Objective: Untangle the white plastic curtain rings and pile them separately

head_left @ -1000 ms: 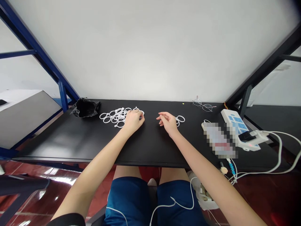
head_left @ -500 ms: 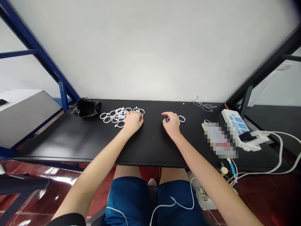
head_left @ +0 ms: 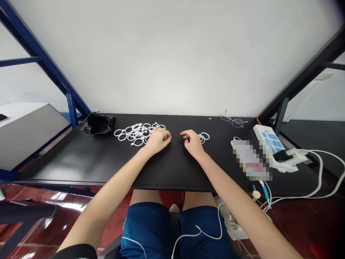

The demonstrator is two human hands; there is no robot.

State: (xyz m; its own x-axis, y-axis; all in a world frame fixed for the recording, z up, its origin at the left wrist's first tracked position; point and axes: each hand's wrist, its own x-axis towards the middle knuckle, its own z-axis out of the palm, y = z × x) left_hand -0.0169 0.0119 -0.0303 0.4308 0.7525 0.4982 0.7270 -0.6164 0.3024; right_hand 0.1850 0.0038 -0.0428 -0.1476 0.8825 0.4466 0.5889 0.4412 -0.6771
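White plastic rings with small knobs, like curtain rings (head_left: 138, 142), lie in a loose pile on the black table. My left hand (head_left: 158, 140) is at the pile's right edge, its fingers curled in towards the thumb; whatever it may hold is hidden. To the right, my right hand (head_left: 194, 144) rests low over the table with index finger and thumb apart. A few more white rings (head_left: 205, 136) lie just beyond its knuckles, partly covered by the hand. A gap of bare table separates my two hands.
A crumpled black plastic bag (head_left: 98, 124) stands open at the back left. Eyeglasses (head_left: 237, 123) lie near the wall. A blurred phone (head_left: 250, 160), a power strip (head_left: 272, 144) and white cables (head_left: 320, 172) occupy the right side. The wall (head_left: 172, 72) bounds the table's back.
My left hand has moved right, off part of the pile, with its fingers curled. My right hand has come a little to the left, and the rings beside it have shifted slightly left.
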